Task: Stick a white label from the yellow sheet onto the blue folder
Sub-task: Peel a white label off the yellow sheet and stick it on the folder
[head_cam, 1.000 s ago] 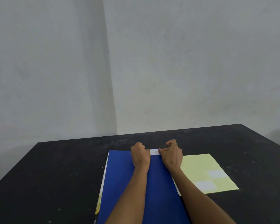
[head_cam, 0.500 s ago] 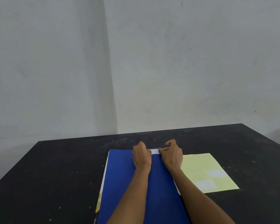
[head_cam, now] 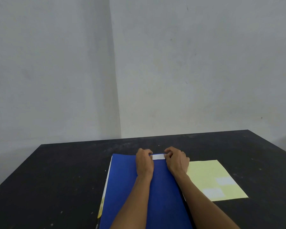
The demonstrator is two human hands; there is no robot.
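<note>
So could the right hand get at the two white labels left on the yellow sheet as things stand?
Probably yes: the right hand sits beside the yellow sheet, and nothing covers the two white labels; it would first have to leave the label on the blue folder.

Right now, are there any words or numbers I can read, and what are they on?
White label on the blue folder: blank where it shows.
Yellow strip at the folder's left edge: dark marks, too blurred to read.
Two labels on the yellow sheet: blank.
</note>
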